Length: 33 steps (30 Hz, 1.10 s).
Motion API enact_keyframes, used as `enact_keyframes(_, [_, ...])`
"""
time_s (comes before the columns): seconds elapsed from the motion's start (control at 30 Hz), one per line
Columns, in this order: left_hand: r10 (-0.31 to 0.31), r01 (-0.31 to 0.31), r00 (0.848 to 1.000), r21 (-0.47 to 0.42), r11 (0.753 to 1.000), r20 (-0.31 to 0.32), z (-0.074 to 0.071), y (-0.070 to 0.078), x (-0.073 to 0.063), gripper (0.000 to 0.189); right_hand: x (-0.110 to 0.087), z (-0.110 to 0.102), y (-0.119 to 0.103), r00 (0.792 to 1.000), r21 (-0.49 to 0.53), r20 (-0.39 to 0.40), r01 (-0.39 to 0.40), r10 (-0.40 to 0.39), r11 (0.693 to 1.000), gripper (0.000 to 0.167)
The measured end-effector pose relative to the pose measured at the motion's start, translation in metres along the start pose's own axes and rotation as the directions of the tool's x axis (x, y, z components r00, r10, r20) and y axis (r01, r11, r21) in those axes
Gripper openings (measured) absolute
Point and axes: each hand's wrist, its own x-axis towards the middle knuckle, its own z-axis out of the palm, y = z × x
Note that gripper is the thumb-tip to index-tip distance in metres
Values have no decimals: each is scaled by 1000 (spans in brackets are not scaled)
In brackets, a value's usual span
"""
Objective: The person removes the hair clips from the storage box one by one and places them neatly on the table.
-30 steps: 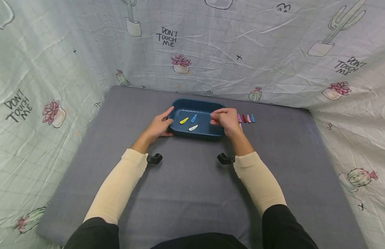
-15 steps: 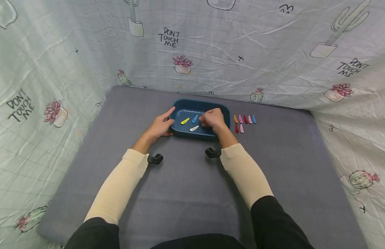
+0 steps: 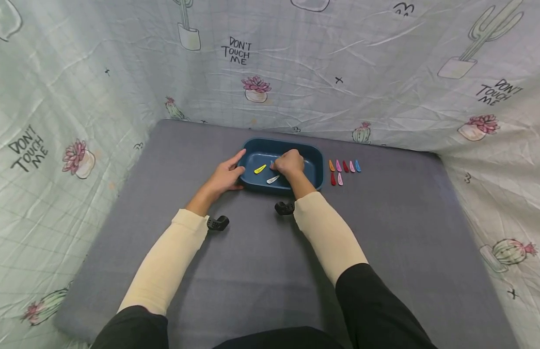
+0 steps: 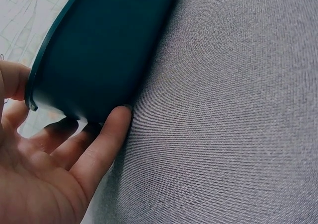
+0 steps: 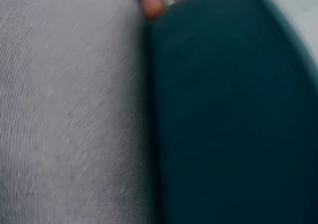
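Note:
At the left end of a dark blue tray (image 3: 314, 167), my left hand (image 3: 224, 178) grips the wall, thumb and fingers spread around the corner. The left wrist view shows its fingertips against the tray's outer side (image 4: 99, 55). My right hand (image 3: 289, 163) reaches inside the tray with curled fingers, pinching a small blue hair clip (image 3: 272, 164) that is mostly covered by the fingertips. Close by in the tray lie a yellow hair clip (image 3: 260, 169) and a white hair clip (image 3: 273, 179). In the right wrist view the tray wall (image 5: 233, 110) hides that hand.
Just right of the tray, several hair clips lie in two rows on the grey cloth surface (image 3: 252, 271): an orange clip (image 3: 332, 166), a blue clip (image 3: 357, 166) and a red clip (image 3: 333, 179) among them. A patterned curtain (image 3: 296, 58) hangs behind and along the sides.
My right hand has moved left from the tray's right end to the blue hair clip, uncovering the orange and red clips outside. The left hand has stayed on the tray.

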Motion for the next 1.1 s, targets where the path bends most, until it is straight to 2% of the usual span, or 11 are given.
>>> enact_keyframes(0.1, [-8, 8, 1000, 1, 1000, -2, 0, 1, -1, 63, -1, 4, -1, 998, -110, 3, 70, -70, 991, 14])
enact_keyframes(0.17, [-12, 11, 1000, -2, 1000, -4, 0, 1, -2, 63, 0, 5, -1, 994, -146, 8, 109, -109, 983, 13])
enact_keyframes(0.4, [-21, 21, 1000, 0, 1000, -7, 1, 2, 0, 63, 2, 3, 2, 988, -190, 45, 155, -149, 969, 16])
enact_keyframes(0.6, [-28, 28, 999, -4, 1000, -20, 2, 2, 0, 62, 1, -2, 1, 988, -106, 115, 112, -99, 988, 18])
enact_keyframes(0.83, [-29, 29, 1000, 9, 1000, -9, 2, 3, -2, 63, -4, -11, 2, 992, 19, 104, 63, -65, 998, 12])
enact_keyframes(1.1, [-24, 24, 1000, 13, 1000, -9, 1, 4, -2, 63, -8, -27, 8, 992, 144, 93, 71, -85, 987, 8])
